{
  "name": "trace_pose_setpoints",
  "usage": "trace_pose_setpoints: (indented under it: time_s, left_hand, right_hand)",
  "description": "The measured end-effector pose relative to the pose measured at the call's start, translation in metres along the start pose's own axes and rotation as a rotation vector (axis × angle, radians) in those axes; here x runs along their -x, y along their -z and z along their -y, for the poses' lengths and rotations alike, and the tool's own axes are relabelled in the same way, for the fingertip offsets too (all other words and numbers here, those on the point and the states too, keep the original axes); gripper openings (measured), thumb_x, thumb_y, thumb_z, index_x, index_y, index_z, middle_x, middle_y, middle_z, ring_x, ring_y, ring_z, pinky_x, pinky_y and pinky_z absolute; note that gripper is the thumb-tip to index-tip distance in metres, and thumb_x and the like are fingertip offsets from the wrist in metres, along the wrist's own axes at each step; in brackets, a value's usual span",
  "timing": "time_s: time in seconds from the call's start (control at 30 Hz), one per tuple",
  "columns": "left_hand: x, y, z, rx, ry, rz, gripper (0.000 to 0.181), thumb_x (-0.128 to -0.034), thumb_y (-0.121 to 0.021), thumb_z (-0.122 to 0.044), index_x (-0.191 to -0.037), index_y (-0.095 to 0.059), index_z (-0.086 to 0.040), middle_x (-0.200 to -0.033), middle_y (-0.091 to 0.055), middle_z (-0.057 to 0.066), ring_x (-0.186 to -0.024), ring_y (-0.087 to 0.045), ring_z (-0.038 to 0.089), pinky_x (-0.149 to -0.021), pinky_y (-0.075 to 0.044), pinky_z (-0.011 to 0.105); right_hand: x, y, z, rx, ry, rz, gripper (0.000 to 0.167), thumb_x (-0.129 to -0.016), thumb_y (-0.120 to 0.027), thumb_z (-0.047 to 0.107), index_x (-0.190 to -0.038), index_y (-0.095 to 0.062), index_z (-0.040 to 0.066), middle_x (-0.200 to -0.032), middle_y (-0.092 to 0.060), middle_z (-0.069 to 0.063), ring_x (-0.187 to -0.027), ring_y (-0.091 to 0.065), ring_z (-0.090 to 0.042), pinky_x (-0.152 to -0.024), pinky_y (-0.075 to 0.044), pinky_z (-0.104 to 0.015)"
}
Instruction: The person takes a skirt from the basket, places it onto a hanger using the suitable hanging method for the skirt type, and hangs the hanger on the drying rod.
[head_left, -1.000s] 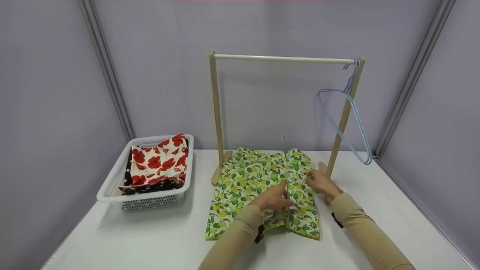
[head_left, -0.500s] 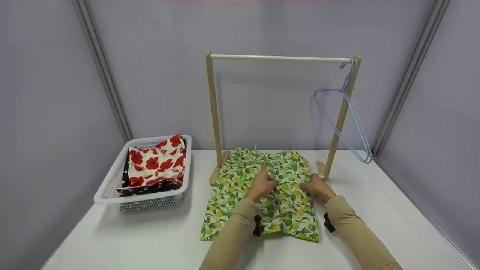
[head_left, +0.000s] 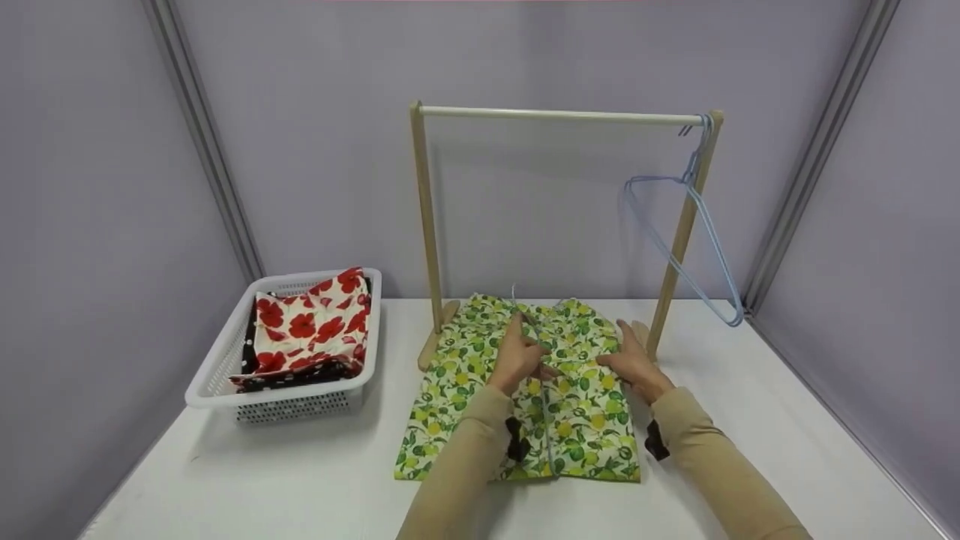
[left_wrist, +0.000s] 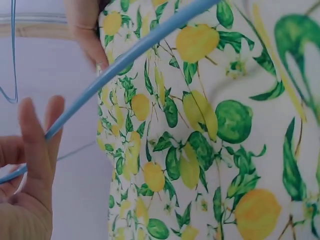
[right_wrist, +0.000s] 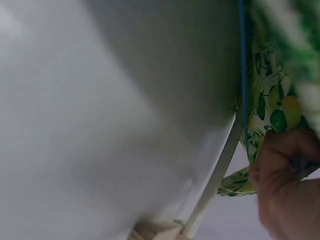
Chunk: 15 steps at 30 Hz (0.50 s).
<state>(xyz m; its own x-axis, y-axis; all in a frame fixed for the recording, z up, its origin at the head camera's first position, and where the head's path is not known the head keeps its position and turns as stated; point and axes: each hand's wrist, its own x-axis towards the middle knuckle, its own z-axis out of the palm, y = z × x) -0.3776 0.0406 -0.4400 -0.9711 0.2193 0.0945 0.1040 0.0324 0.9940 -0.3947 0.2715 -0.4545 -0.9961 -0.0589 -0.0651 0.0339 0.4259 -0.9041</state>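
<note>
A sleeveless-looking lemon-print garment [head_left: 457, 375] lies spread on the table in front of the rack. Over its middle, the left hand [head_left: 516, 358] holds a blue wire hanger [left_wrist: 135, 52]; the left wrist view shows the rod passing between the fingers. The hanger's thin hook end rises just above the garment's top edge in the head view. At the garment's right edge, the right hand [head_left: 636, 367] pinches the cloth between thumb and fingers. From the right wrist view, that hand [right_wrist: 287, 180] grips the printed fabric [right_wrist: 270, 100], partly out of frame, near a blue rod.
A wooden rack with a white rail [head_left: 555, 115] stands behind the garment. Blue hangers [head_left: 709, 240] hang at its right end. On the left, a white basket [head_left: 217, 386] holds folded red-flower cloth [head_left: 315, 322] and black dotted cloth. Grey walls enclose the white table [head_left: 300, 480].
The left hand has moved left and away from the body, shifting the hanger leftward across the garment. The right hand has lowered slightly along the right edge, its index finger now extended.
</note>
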Motion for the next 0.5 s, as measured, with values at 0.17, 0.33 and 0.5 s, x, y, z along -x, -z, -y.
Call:
trace_pose_setpoints:
  time_s: [0.17,0.33,0.5]
  left_hand:
    - [0.0,0.0,-0.005,-0.105,-0.054,-0.061,0.057,-0.0973,-0.052,0.0,-0.148,-0.031,-0.016,-0.111,-0.065,0.027,-0.053,-0.068,0.023,-0.059,-0.06,0.044]
    - [-0.001,0.006,-0.007,-0.176,-0.092,-0.117,0.055,-0.0964,-0.05,0.003,-0.146,-0.034,-0.015,-0.096,-0.069,0.02,-0.045,-0.063,0.02,-0.056,-0.059,0.045]
    - [-0.001,0.011,-0.006,-0.191,-0.094,-0.154,0.062,-0.0951,-0.048,0.003,-0.151,-0.029,-0.014,-0.064,-0.057,0.012,-0.041,-0.061,0.019,-0.058,-0.058,0.05]
  right_hand:
    - [0.002,0.005,0.011,0.046,0.196,0.072,0.08,-0.091,-0.05,-0.003,-0.159,-0.011,0.015,-0.164,-0.012,-0.018,-0.149,-0.013,-0.04,-0.116,-0.022,-0.058]
    - [0.005,0.018,0.021,0.102,0.306,0.107,0.08,-0.093,-0.048,-0.001,-0.159,-0.007,0.017,-0.166,-0.002,-0.012,-0.152,0.002,-0.036,-0.117,-0.017,-0.059]
    - [0.004,0.029,0.019,0.131,0.31,0.118,0.081,-0.094,-0.046,-0.002,-0.158,0.001,0.011,-0.165,0.006,-0.017,-0.15,0.009,-0.04,-0.118,-0.008,-0.064]
